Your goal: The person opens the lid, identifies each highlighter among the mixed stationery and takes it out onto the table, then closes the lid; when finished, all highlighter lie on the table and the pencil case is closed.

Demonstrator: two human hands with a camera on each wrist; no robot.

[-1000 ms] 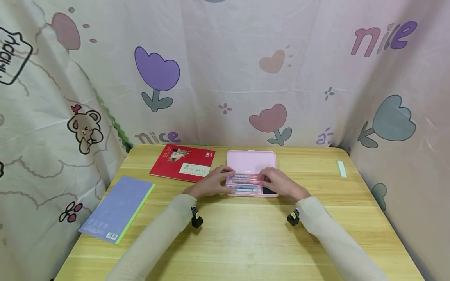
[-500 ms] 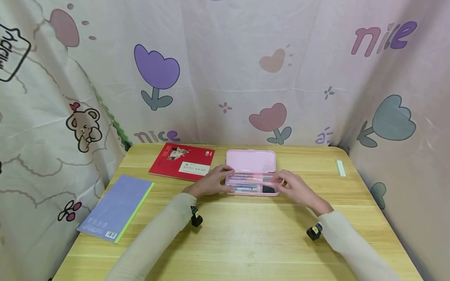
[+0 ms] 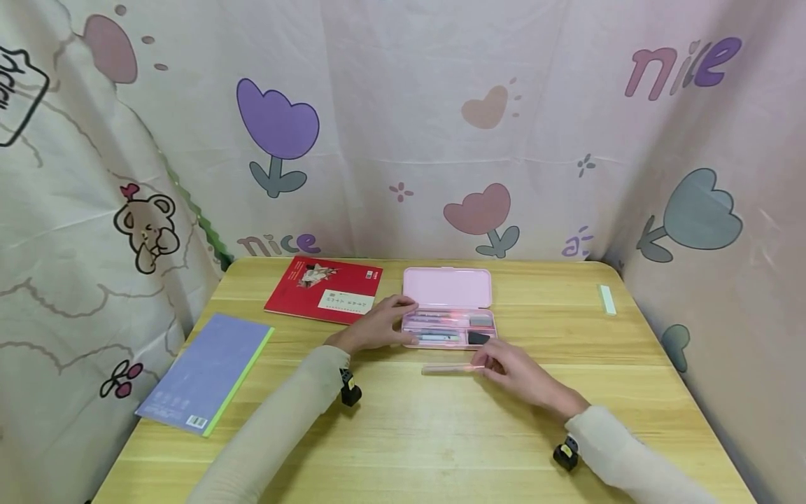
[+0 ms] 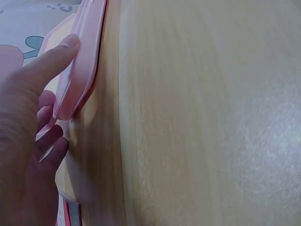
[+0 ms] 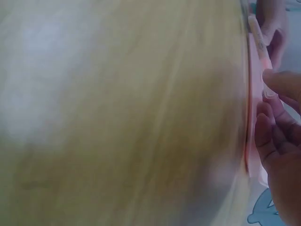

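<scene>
A pink pencil case lies with its lid raised at the back of the wooden table. At its left end my left hand holds the case, thumb on the near wall, other fingers toward the far side. Just in front of the case, my right hand pinches one end of a slim, clear pinkish pen, which points left. In the right wrist view the pen sits between thumb and fingertips. Inside the case are several pens, a black block and a grey block.
A red book lies left of the case. Nearer the left edge is a blue-purple notebook with a green spine. A small pale green-white strip lies at the far right. Patterned curtain surrounds the table's back and sides.
My right hand has lifted the pen out of the case and brought it toward me, in front of the case. My left hand has stayed at the case's left end.
</scene>
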